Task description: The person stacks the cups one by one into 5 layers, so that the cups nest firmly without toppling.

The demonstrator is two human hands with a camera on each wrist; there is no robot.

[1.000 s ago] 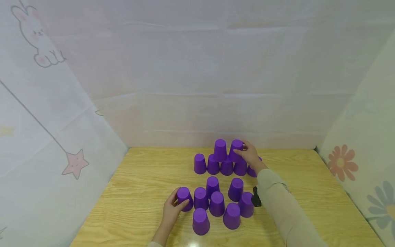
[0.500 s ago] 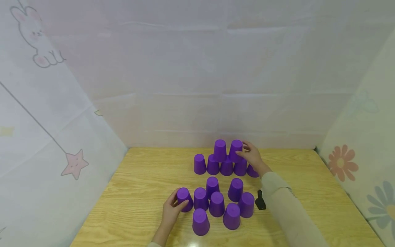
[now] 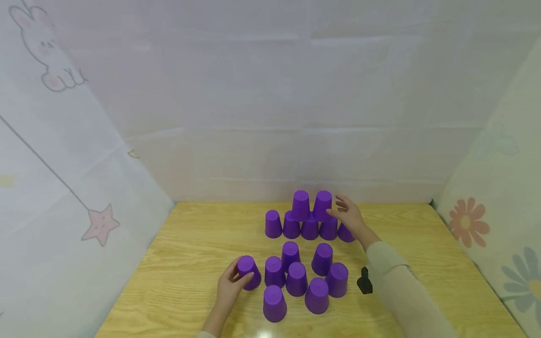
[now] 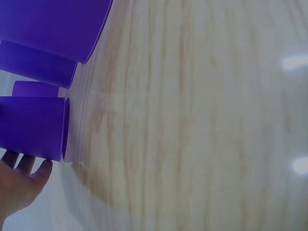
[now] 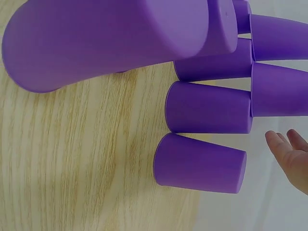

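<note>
Appearing to lean slightly left near the lower centre of the head view, a purple cup (image 3: 249,267) is held mouth-down by the left hand (image 3: 228,290), pinched between thumb and curled fingers. From this grip, the back row (image 3: 310,230) lies up and to the right, while the loose cups (image 3: 297,279) are set just to the right. The held long axis is judged roughly upright. Two stacked cups (image 3: 300,205) are borne on the row; the right hand (image 3: 350,217), nearer to them, is loosely spread with nothing held. In the right wrist view, a gap is shown between its fingertips (image 5: 270,136) and the stacked pair. The row's right-end cup (image 3: 345,233) is partly covered in the head view. Whether the held rim is touched to the table (image 3: 177,272) cannot be told. A small black object (image 3: 365,282) at lower right cannot be identified.
</note>
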